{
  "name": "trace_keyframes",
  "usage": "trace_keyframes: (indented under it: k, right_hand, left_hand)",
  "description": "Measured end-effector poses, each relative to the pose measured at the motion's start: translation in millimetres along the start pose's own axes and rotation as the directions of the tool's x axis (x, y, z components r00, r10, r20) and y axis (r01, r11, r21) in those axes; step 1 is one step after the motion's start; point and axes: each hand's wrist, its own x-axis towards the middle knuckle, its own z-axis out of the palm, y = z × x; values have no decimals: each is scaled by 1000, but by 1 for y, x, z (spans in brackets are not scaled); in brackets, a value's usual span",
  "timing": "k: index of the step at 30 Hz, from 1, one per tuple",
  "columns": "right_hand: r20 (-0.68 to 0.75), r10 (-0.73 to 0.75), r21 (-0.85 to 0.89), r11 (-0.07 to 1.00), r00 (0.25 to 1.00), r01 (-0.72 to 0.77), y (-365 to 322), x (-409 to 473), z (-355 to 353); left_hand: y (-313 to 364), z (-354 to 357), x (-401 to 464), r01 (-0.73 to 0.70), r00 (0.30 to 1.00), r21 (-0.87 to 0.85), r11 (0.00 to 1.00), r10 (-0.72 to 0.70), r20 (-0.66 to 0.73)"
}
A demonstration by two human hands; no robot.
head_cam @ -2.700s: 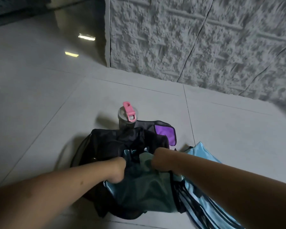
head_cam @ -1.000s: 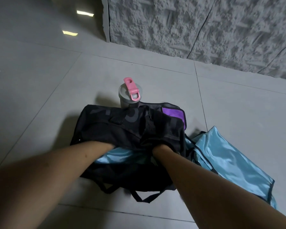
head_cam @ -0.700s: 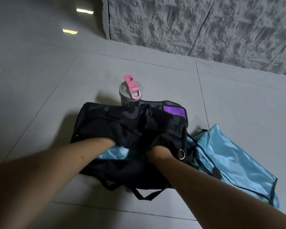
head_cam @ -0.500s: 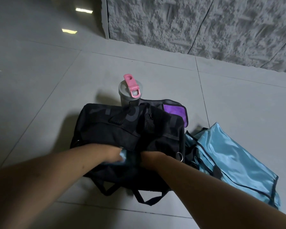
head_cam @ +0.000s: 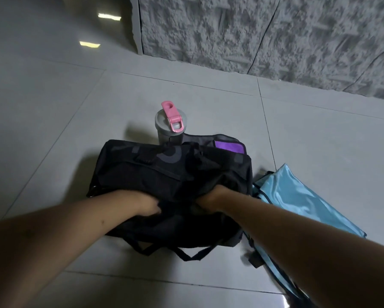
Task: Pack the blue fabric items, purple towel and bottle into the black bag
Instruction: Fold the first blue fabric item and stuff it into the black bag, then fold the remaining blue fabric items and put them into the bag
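Observation:
The black bag [head_cam: 146, 174] lies on the tiled floor in front of me. Both my hands reach into its opening: my left hand [head_cam: 145, 204] and my right hand [head_cam: 208, 197] are buried to the knuckles, fingers hidden by black fabric. No blue fabric shows inside the bag now. A grey bottle [head_cam: 170, 127] with a pink flip lid stands upright just behind the bag. The purple towel [head_cam: 227, 146] peeks out behind the bag's far right corner. A shiny light-blue fabric item [head_cam: 297, 201] with dark trim lies on the floor right of the bag, under my right forearm.
A rough grey stone wall [head_cam: 264, 34] runs across the back, with a corner at the left. Bare glossy floor tiles [head_cam: 53, 107] spread to the left. The bag's black straps [head_cam: 186, 254] trail on the floor toward me.
The blue fabric that showed at the bag's opening has gone out of sight inside. My hands have sunk deeper into the bag and closer together.

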Motion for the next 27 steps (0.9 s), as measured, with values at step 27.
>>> trace_keyframes:
  k: [27]
  right_hand:
    - [-229,242,-183,941,943,-286,251,-111,-39]
  left_hand:
    - [179,-34,-80,-682,647,-311,662,348,-679]
